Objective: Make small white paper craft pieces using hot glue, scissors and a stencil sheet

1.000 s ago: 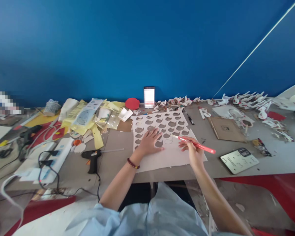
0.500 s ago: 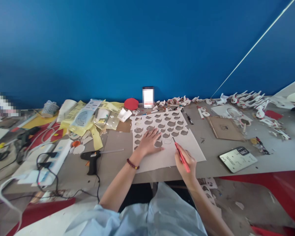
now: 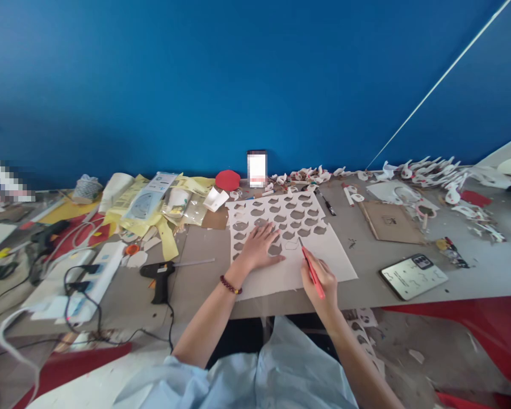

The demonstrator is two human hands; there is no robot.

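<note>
A white sheet (image 3: 310, 261) lies on the table in front of me, with rows of fish-like shapes cut out of it. My left hand (image 3: 260, 248) rests flat on the sheet, fingers spread, over some of the cut-outs. A beaded bracelet circles that wrist. My right hand (image 3: 321, 284) grips a red craft knife (image 3: 313, 272), its thin tip touching or just above the sheet. That tip is beside a drawn outline (image 3: 292, 246) of the same kind of shape, just right of my left hand.
On the left are a black glue gun (image 3: 162, 278) with its cord and a white power strip (image 3: 97, 281). To the right lie a phone (image 3: 413, 276), a brown notebook (image 3: 390, 221) and a black pen (image 3: 327, 201). White paper pieces (image 3: 426, 170) line the wall.
My right hand and the knife have shifted slightly left, and the handle's angle has changed a little. My left hand stays in place on the sheet.
</note>
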